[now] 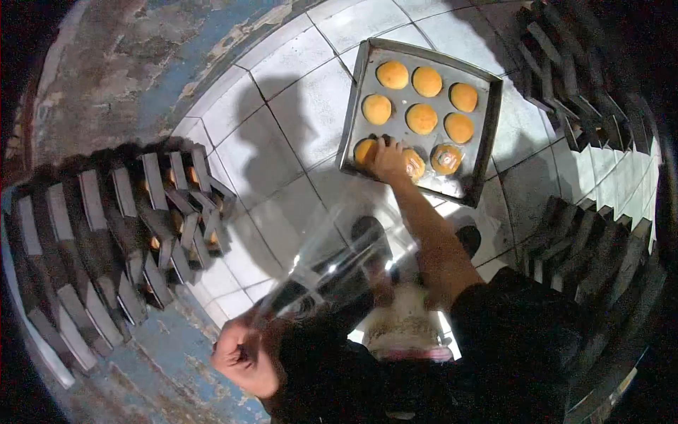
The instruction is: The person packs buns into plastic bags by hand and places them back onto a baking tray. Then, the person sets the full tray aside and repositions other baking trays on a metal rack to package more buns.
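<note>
A metal tray with several round golden buns lies on the white tiles. My right hand reaches over its near left part, fingers bent on a bun in the near row; what the fingertips grip is hard to make out. Beside that hand sits another bun with a shiny patch, and to its right a bun with a clear, glossy film on top. At the lower left, my left hand is closed around the end of a clear plastic sheet or bag, which stretches toward the tray.
Stacked dark trays stand at the left, some with buns inside. More stacked trays are at the right and upper right. A worn blue-grey surface lies at the left. My feet show below the tray.
</note>
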### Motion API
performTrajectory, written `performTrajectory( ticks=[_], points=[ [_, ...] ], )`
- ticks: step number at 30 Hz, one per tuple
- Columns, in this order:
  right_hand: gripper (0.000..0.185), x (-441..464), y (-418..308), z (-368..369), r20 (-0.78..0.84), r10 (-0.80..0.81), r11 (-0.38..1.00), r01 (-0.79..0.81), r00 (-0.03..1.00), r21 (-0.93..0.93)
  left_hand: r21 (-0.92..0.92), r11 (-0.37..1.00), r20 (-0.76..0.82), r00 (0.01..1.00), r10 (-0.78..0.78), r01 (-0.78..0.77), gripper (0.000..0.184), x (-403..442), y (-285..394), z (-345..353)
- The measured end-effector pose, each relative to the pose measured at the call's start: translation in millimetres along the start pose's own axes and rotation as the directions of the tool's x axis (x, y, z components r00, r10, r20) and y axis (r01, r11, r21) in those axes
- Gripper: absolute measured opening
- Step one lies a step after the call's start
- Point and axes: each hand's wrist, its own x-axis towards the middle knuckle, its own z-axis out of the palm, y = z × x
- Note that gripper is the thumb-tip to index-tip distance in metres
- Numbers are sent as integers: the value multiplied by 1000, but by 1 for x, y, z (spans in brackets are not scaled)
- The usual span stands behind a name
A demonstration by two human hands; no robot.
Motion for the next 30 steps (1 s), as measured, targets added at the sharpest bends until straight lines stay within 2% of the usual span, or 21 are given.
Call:
performTrajectory(
  ticks=[1,2,4,5,7,8,10,11,12,13,14,15,16,17,20,22,23,25,28,29,30],
  points=[
    [74,-6,-8,0,49,33,994,-38,998,98,79,996,44,999,-32,29,19,3,19,6],
    [74,-14,-9,-5,30,35,994,-38,999,101,70,997,43,999,-15,12,19,3,21,12],
    [73,-34,-14,-32,198,-100,850,-19,975,526,69,998,-10,1000,8,-7,24,4,27,20],
    [73,-47,-20,-49,178,-100,852,-9,979,524,64,998,-29,999,21,-19,26,4,33,23],
    [66,-90,-25,-102,-97,-74,556,121,993,822,-40,974,53,974,-222,224,24,0,56,25],
    [59,-113,-25,-154,27,-97,345,8,995,938,-72,974,62,976,-209,213,24,-2,51,19],
    [53,-175,-18,-256,-94,-160,170,121,983,978,-179,968,239,962,-132,177,19,0,33,1],
    [53,-204,-12,-302,-7,-165,49,16,986,999,-173,983,262,965,-19,66,22,-1,44,-4],
    [54,-231,-2,-337,77,-185,-72,-92,980,993,-213,976,262,965,14,43,22,-4,39,-9],
    [57,-254,16,-350,-34,-177,10,36,984,999,-343,936,295,955,30,77,22,-6,22,-10],
    [61,-287,19,-385,-32,-172,-106,14,985,994,-460,881,332,942,50,115,23,-12,17,-12],
    [63,-323,13,-425,-42,-176,-129,19,984,991,-483,856,388,922,19,185,21,-25,26,-20],
    [66,-356,10,-452,-47,-180,-156,18,982,988,-502,848,391,919,46,171,21,-41,32,-27],
    [72,-381,14,-463,-121,-162,-60,113,979,992,-476,857,459,887,50,198,20,-57,35,-31],
    [81,-451,15,-490,-250,-226,-56,244,942,968,-380,909,563,822,81,170,25,-110,46,-51],
    [90,-479,14,-496,-272,-266,-16,278,925,961,-425,856,600,800,24,294,18,-142,51,-55],
    [93,-493,10,-496,-301,-296,82,339,906,937,-376,873,651,759,12,309,19,-149,53,-59],
    [99,-514,-2,-495,-314,-340,233,403,886,885,-406,868,639,768,47,285,21,-165,39,-61],
    [98,-527,2,-502,-312,-327,230,396,892,889,-440,861,597,799,69,254,25,-181,35,-67],
    [97,-529,4,-507,-301,-303,152,357,904,922,-433,868,594,801,74,241,25,-183,35,-72],
    [97,-530,4,-505,-294,-314,153,354,903,923,-423,876,592,802,73,232,24,-186,33,-77]
  ],
)
